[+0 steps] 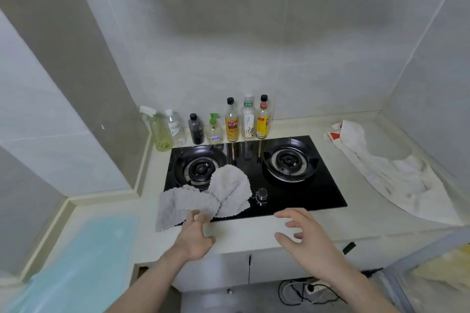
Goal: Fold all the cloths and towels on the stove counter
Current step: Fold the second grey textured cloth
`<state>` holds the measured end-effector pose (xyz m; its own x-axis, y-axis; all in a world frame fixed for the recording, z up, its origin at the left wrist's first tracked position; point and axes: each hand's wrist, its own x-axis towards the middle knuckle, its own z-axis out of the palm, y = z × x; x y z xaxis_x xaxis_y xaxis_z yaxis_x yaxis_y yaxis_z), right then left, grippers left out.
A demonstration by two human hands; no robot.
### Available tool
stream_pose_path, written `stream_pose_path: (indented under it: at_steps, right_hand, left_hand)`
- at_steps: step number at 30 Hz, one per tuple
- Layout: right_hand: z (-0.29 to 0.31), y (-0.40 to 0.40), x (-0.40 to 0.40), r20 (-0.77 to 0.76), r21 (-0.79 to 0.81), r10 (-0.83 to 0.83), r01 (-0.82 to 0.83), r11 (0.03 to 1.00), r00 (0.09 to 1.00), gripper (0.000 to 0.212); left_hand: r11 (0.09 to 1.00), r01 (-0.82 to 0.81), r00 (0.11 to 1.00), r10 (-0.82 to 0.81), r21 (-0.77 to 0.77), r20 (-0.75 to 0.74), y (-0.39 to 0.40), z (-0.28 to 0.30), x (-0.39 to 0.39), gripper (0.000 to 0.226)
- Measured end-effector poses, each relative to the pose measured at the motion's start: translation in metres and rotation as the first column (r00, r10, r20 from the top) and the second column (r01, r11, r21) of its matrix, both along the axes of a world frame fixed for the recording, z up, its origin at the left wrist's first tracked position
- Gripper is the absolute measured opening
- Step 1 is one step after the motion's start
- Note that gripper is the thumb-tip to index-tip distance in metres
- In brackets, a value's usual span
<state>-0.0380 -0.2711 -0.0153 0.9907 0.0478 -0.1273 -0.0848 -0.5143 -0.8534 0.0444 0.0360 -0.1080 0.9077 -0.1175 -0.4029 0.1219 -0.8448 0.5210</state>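
Observation:
A crumpled grey cloth (218, 193) lies across the front left of the black gas stove (292, 193), part of it over the left burner and part on the counter. My left hand (197, 234) reaches its near edge, fingertips touching the cloth; whether they pinch it is unclear. My right hand (302, 234) hovers over the counter's front edge, fingers spread, holding nothing. A long white towel with red marks (386, 168) lies rumpled on the counter (254, 234) to the right of the stove.
Several bottles (232, 122) and a spray bottle (157, 129) stand in a row along the back wall behind the stove. A stove knob (262, 194) sits just right of the grey cloth. A light blue mat (101, 244) covers the lower counter at left.

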Motion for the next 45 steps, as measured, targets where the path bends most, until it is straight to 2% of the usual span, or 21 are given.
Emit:
stream_pose_path:
  at_steps: [4,7,13,15,17,19,21,22,24,28,33,36,38,41,45]
  right_hand:
    - [-0.004,-0.008,0.020,-0.014,-0.005,-0.016,0.015,1.000,1.000,0.033]
    - [-0.006,-0.012,0.030,-0.025,-0.030,-0.021,0.021,0.999,0.999,0.033]
    - [-0.015,-0.014,0.050,-0.047,-0.051,-0.057,0.054,0.997,0.997,0.032]
    - [-0.017,-0.013,0.053,-0.040,-0.045,-0.064,0.062,0.997,0.997,0.032]
    - [-0.019,-0.010,0.056,-0.040,-0.025,-0.080,0.079,0.997,0.996,0.031]
    - [-0.020,-0.006,0.059,-0.056,0.002,-0.089,0.089,0.996,0.994,0.031]
    - [-0.019,0.002,0.066,-0.060,0.012,-0.066,0.067,0.998,0.996,0.032]
    - [-0.018,0.006,0.070,-0.060,0.015,-0.051,0.052,0.999,0.997,0.033]
    - [-0.012,0.016,0.083,-0.063,0.031,-0.016,0.018,0.999,0.998,0.034]
    - [0.008,0.041,0.105,-0.051,0.071,0.058,-0.055,0.996,0.997,0.043]
    - [0.030,0.054,0.126,-0.024,0.161,0.058,-0.053,0.986,0.998,0.073]
    - [0.031,0.054,0.133,0.024,0.170,0.033,-0.037,0.985,0.999,0.093]
    - [0.034,0.056,0.135,0.096,0.143,0.039,-0.053,0.988,0.995,0.078]
    - [0.037,0.060,0.133,0.177,0.123,0.036,-0.058,0.991,0.984,0.032]
    - [0.045,0.058,0.122,0.100,0.134,0.057,-0.070,0.988,0.993,0.014]
  left_hand:
    - [0.986,0.018,1.000,-0.015,0.168,-0.019,0.011,-0.012,0.039,0.052]
    - [0.957,0.047,0.998,-0.032,0.286,-0.059,0.020,-0.020,0.053,0.055]
    - [0.949,0.070,0.996,-0.050,0.308,-0.071,0.036,-0.031,0.073,0.046]
    - [0.968,0.057,0.998,-0.064,0.245,0.020,0.041,-0.025,0.080,0.038]
    - [0.992,0.006,0.980,-0.031,0.123,0.197,0.047,-0.008,0.082,0.026]
    - [0.991,-0.118,0.923,0.133,-0.064,0.362,0.048,0.023,0.082,0.010]
    - [0.946,-0.223,0.848,0.307,-0.234,0.432,0.045,0.058,0.083,0.011]
    - [0.925,-0.224,0.825,0.348,-0.307,0.446,0.042,0.073,0.085,0.012]
    - [0.880,-0.196,0.821,0.389,-0.432,0.418,0.033,0.104,0.088,0.013]
    - [0.787,-0.119,0.892,0.353,-0.605,0.283,0.013,0.144,0.087,0.017]
    - [0.638,-0.089,0.965,0.247,-0.765,0.093,-0.007,0.169,0.076,0.028]
    - [0.618,-0.070,0.987,0.157,-0.783,0.036,-0.012,0.179,0.070,0.033]
    - [0.625,-0.042,0.995,0.096,-0.779,0.023,-0.013,0.180,0.067,0.037]
    - [0.630,-0.033,0.997,0.073,-0.776,0.017,-0.011,0.178,0.067,0.037]
    - [0.693,-0.037,0.997,0.077,-0.720,0.023,-0.003,0.157,0.073,0.037]
